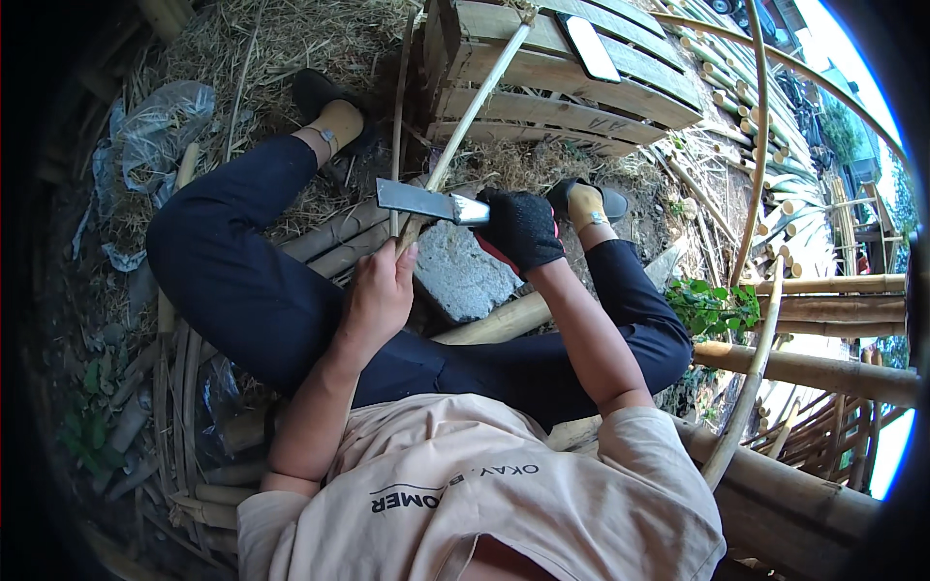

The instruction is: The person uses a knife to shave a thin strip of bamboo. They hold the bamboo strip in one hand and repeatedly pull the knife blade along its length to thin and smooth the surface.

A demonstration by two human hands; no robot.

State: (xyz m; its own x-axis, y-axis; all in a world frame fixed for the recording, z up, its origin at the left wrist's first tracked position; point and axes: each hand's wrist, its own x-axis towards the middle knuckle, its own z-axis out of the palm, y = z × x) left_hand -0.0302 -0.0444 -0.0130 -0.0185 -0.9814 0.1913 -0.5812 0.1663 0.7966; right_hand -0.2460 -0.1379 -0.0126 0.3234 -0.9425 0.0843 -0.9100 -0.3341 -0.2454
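Note:
My bare left hand (380, 293) is closed around the near end of a bamboo strip (475, 105), which slants away up to the right against a wooden crate. In a black glove, my right hand (523, 230) grips a broad-bladed knife (418, 198) by its handle, mostly hidden in the fist. The blade points left and lies across the strip, just beyond my left fingers. Whether its edge bites into the bamboo I cannot tell. Below the blade, between my legs, rests a grey stone block (465, 274).
The slatted wooden crate (572, 73) stands ahead, with a phone (588, 46) on top. Bamboo poles (804, 373) lie on the right, and more are stacked far right. Straw (232, 87) and a clear plastic bag (165, 126) cover ground at left. A leafy plant (715, 305) grows beside my right knee.

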